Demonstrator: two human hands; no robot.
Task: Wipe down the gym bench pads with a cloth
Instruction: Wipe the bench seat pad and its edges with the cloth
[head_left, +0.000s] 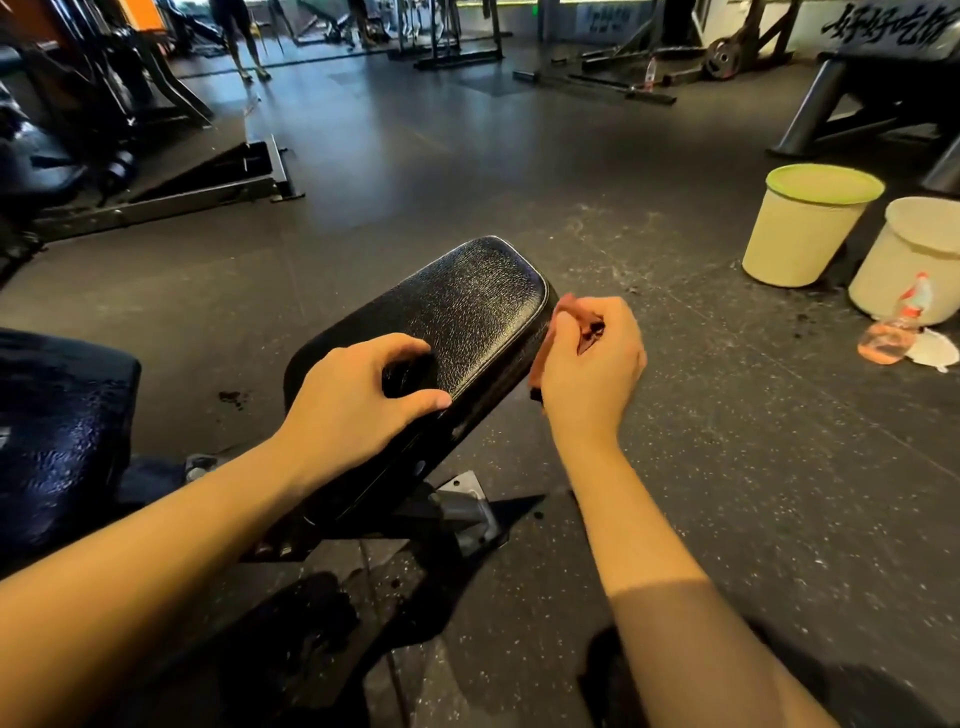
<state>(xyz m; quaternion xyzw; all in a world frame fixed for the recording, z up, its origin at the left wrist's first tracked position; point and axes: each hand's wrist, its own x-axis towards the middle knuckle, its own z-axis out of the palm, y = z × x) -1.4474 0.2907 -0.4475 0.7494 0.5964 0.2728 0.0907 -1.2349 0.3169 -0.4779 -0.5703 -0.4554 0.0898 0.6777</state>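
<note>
A black textured bench pad (467, 306) slopes upward in the middle of the view, its surface glossy. My left hand (353, 400) rests on the pad's near end with curved fingers, the thumb along its right edge. My right hand (592, 364) grips a reddish-brown cloth (563, 312) and holds it against the pad's right side wall. Most of the cloth is hidden in my fist. A second black pad (62, 431) lies at the left, wet-looking.
Two cream bins (800, 234) (914, 260) stand on the floor at the right, with a plastic bottle of pink liquid (893, 332) beside them. The bench's metal frame (462, 504) sits below the pad. Gym machines (104, 104) fill the left and back. A person stands far off.
</note>
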